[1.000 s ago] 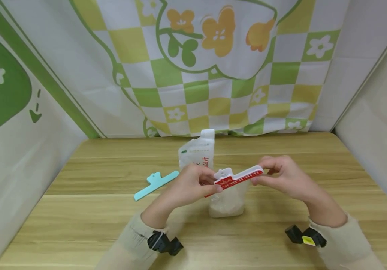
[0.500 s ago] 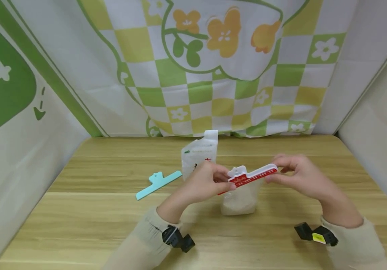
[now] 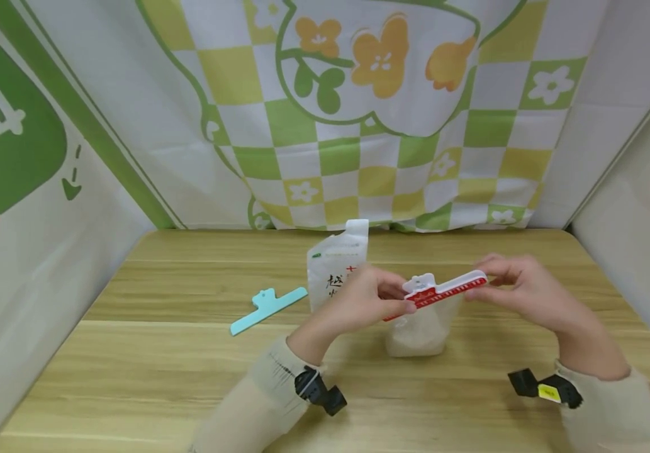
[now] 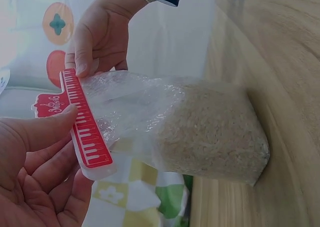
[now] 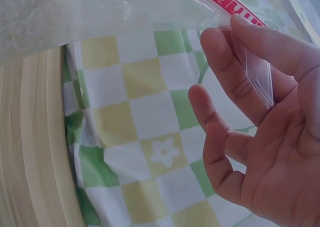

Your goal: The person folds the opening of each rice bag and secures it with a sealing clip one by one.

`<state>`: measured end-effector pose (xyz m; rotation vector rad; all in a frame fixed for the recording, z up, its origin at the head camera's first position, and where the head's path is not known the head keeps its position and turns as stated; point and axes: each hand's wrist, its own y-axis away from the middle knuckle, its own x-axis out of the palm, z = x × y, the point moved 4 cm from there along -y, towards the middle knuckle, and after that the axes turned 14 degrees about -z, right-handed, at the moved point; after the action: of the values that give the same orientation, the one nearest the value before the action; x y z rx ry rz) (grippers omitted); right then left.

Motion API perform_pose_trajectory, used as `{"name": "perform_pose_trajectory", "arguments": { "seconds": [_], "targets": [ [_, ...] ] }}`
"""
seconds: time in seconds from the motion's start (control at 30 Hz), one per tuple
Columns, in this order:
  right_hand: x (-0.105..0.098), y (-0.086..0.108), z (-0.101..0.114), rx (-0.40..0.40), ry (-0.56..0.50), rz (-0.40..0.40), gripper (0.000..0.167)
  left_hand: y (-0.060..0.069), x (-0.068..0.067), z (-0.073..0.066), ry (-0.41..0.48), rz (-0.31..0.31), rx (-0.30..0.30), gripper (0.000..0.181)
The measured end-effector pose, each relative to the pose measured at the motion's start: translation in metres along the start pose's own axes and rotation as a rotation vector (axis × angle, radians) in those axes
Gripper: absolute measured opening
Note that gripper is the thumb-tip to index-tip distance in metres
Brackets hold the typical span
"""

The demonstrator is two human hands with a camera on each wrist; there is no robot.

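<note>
Beige sleeves on you, both arms. Your left sleeve [image 3: 257,396] showed thin dark streaks near its cuff; black, angular device [image 3: 320,390] there. Your right sleeve [image 3: 613,409] bore blocky black unit [image 3: 521,382], yellow label [image 3: 549,393].

On the wood-grained table [image 3: 149,371], a flat turquoise clip [image 3: 268,309] lay left of a white printed bag [image 3: 333,259], itself behind and left of a clear plastic rice bag [image 3: 417,338].
</note>
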<state>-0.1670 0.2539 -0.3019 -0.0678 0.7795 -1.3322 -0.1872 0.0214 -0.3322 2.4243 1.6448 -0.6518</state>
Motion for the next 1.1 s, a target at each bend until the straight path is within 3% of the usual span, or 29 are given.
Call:
{"name": "perform_pose_trajectory", "arguments": {
  "seconds": [0.7,1.1],
  "targets": [
    [-0.027,0.005,-0.022,0.201,0.088,-0.056,0.017,-0.033,0.018,-0.010,-0.135,-0.004,-0.013,0.030],
    [-0.030,0.006,-0.026,0.206,0.133,-0.070,0.016,-0.038,0.023,-0.006,-0.049,0.003,-0.037,0.031]
  ]
}}
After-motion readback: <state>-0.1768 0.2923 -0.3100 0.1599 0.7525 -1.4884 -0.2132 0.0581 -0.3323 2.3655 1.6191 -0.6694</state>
